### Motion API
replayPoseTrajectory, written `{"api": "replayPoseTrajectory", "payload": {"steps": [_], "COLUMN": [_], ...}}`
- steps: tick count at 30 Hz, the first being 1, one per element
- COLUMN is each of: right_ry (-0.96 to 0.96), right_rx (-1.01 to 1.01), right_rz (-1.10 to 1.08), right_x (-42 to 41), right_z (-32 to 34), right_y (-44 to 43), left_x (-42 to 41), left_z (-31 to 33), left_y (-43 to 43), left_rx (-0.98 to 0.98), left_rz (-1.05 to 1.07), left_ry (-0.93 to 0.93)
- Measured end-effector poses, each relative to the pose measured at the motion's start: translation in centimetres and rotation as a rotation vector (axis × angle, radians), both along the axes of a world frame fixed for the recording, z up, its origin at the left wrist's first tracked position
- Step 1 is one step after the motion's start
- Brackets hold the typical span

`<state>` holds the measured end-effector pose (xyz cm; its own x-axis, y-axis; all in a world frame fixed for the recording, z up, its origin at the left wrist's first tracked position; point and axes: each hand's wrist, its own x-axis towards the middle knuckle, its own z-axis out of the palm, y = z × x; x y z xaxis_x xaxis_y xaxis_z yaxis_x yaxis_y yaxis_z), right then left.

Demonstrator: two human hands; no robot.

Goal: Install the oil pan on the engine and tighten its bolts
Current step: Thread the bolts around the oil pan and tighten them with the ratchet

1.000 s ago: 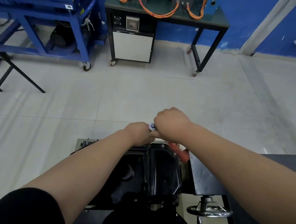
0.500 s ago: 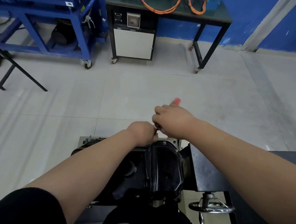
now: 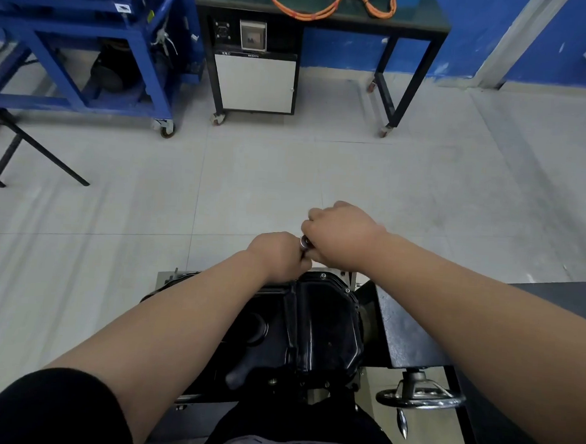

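A black oil pan (image 3: 316, 326) sits on top of the engine, which is clamped in a stand in front of me. Both my hands meet over the pan's far edge. My left hand (image 3: 277, 255) is curled around the head end of a ratchet wrench (image 3: 304, 242), whose metal head shows between the two hands. My right hand (image 3: 338, 236) grips the wrench handle, which is hidden under the fingers. Bolts (image 3: 323, 276) show along the pan's far rim.
The engine stand's black plate (image 3: 404, 335) and chrome handwheel (image 3: 419, 397) are to the right of the pan. Across the tiled floor stand a blue wheeled frame (image 3: 89, 55) and a black bench with orange cables (image 3: 318, 14). A black tripod leg (image 3: 32, 144) is at left.
The right hand swung the wrench handle: its red end showed beside the pan a second ago, then pointed away above the fingers, and is now hidden. The left hand stayed on the wrench head.
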<state>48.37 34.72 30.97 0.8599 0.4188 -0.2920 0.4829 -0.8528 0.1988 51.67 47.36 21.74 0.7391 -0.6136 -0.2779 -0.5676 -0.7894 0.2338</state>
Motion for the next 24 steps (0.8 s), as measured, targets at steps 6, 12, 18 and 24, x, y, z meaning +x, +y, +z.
{"api": "replayPoseTrajectory", "payload": {"steps": [6, 12, 18, 24], "right_ry": [0.054, -0.002, 0.081, -0.009], "right_rx": [0.012, 0.022, 0.034, -0.015], "right_rz": [-0.196, 0.028, -0.272, 0.065], "right_x": [-0.5, -0.2, -1.2, -0.5], "right_z": [-0.8, -0.1, -0.8, 0.6], "right_y": [1.2, -0.3, 1.5, -0.2], "left_x": [-0.1, -0.5, -0.4, -1.1], "left_z": [0.5, 0.4, 0.8, 0.6], "left_y": [0.4, 0.1, 0.4, 0.1], "left_rx": [0.019, 0.027, 0.021, -0.003], "left_rz": [0.021, -0.03, 0.038, 0.031], "left_ry": [0.109, -0.003, 0.108, -0.014]}}
